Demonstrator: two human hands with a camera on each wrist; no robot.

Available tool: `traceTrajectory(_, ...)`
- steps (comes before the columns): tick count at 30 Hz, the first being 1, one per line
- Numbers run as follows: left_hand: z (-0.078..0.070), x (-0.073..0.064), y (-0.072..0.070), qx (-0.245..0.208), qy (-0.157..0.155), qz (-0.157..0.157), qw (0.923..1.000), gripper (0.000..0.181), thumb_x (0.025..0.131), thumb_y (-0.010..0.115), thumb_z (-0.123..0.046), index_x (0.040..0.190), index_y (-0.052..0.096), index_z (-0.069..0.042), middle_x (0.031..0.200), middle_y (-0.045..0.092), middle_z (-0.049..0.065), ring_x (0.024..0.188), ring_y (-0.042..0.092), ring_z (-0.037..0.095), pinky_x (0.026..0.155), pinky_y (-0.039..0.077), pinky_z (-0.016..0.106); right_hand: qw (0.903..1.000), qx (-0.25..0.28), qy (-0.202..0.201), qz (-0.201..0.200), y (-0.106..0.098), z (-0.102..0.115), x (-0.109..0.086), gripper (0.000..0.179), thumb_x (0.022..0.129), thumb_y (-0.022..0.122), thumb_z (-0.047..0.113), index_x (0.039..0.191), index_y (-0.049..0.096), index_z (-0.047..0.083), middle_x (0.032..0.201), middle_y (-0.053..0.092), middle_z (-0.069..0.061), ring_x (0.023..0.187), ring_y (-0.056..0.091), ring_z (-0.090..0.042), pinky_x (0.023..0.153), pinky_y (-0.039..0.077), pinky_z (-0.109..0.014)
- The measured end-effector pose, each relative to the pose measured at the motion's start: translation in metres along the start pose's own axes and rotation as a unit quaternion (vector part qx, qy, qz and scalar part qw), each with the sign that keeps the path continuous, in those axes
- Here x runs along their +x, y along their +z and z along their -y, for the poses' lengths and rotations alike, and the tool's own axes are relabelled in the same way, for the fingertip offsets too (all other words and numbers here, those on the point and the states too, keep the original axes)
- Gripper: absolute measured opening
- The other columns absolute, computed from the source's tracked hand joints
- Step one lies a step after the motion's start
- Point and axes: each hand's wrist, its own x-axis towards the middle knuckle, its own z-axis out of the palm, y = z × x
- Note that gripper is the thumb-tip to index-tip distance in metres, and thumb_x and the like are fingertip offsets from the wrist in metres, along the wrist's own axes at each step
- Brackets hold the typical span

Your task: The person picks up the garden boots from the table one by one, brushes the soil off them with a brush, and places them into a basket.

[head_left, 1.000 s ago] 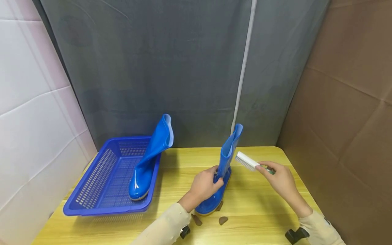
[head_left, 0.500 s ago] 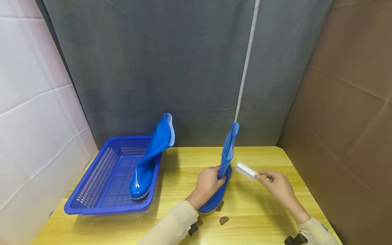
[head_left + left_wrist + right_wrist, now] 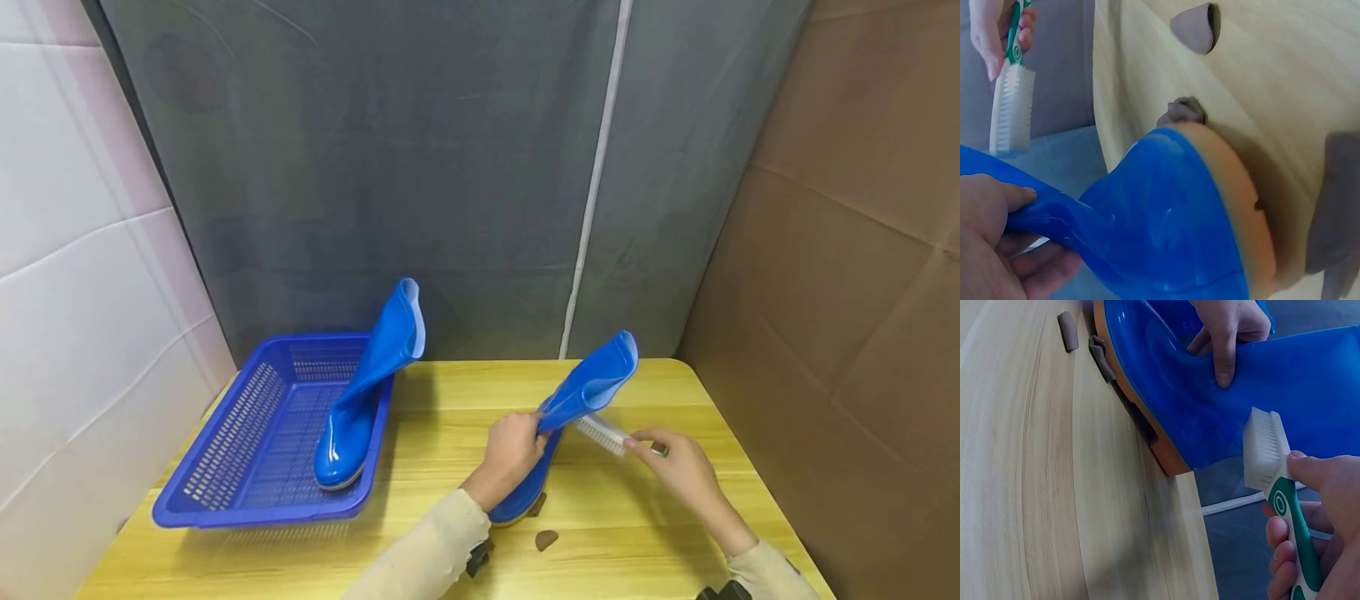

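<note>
A blue rubber rain boot [image 3: 596, 382] stands on the yellow wood-grain table, toe toward me, its shaft leaning right. My left hand [image 3: 512, 452] grips the folded shaft near the ankle, thumb on one side and fingers on the other. In my right hand [image 3: 681, 471] is a white scrubbing brush [image 3: 1264, 450] with a green-and-white handle. Its bristles face the boot, close beside the shaft in the right wrist view. From the head, the shaft's opening partly covers the brush's tip. Brown clay-like lumps [image 3: 1182, 111] lie along the boot's tan sole.
To the left, a blue plastic basket [image 3: 258, 518] holds a second blue rain boot [image 3: 352, 433] leaning over its right side. A loose brown piece [image 3: 547, 540] lies in front of the gripped boot. Grey cloth [image 3: 450, 167] hangs behind the table.
The gripped boot's shaft has tipped over to the right, toward the brush. My right hand has come down slightly, and the brush head now overlaps the shaft.
</note>
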Motion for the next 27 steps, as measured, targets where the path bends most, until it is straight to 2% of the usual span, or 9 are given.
traceTrajectory(4,0.005,0.005,-0.004,-0.03,-0.021,-0.012,0.9992,0.013,0.091,0.07,-0.019,0.08,0.069,-0.012,0.066,0.068,0.001,0.052,0.057,0.009,0.047,0.046,0.023,1.0,0.001,0.003,0.002,0.0,0.0,-0.001,0.046,0.092,0.062,0.053,0.117,0.072,0.015,0.075,0.063,-0.003,0.057,0.046,-0.01,0.049,0.037,-0.024)
traceTrajectory(11,0.015,0.01,-0.01,-0.058,-0.047,-0.035,0.9966,0.012,0.091,0.069,-0.02,0.084,0.074,-0.012,0.065,0.07,0.001,0.053,0.062,0.011,0.046,0.045,0.023,0.9999,0.007,0.0,0.016,0.001,0.001,-0.001,0.048,0.091,0.061,0.055,0.117,0.072,0.016,0.071,0.059,-0.002,0.053,0.042,-0.009,0.046,0.035,-0.023)
traceTrajectory(17,0.019,0.019,-0.031,-0.062,-0.05,-0.073,0.9942,0.013,0.091,0.068,-0.018,0.081,0.072,-0.011,0.066,0.07,0.003,0.056,0.067,0.016,0.049,0.053,0.03,0.9999,0.0,0.001,0.014,0.0,0.002,-0.001,0.048,0.092,0.061,0.055,0.118,0.071,0.016,0.07,0.055,0.0,0.051,0.039,-0.01,0.044,0.033,-0.022)
traceTrajectory(24,0.026,0.02,-0.044,-0.062,-0.067,-0.064,0.9938,0.014,0.092,0.068,-0.018,0.081,0.072,-0.01,0.068,0.071,0.004,0.057,0.067,0.016,0.051,0.052,0.029,0.9999,0.005,-0.007,0.013,0.0,0.004,-0.001,0.047,0.091,0.062,0.054,0.116,0.072,0.015,0.071,0.059,0.0,0.052,0.04,-0.008,0.045,0.033,-0.022)
traceTrajectory(27,0.029,0.02,-0.051,-0.059,-0.062,-0.069,0.994,0.015,0.092,0.068,-0.019,0.08,0.071,-0.01,0.065,0.069,0.004,0.054,0.063,0.014,0.048,0.05,0.027,0.9999,0.005,-0.009,0.013,0.0,0.005,-0.001,0.046,0.092,0.063,0.053,0.115,0.072,0.015,0.072,0.06,0.0,0.053,0.04,-0.008,0.045,0.034,-0.022)
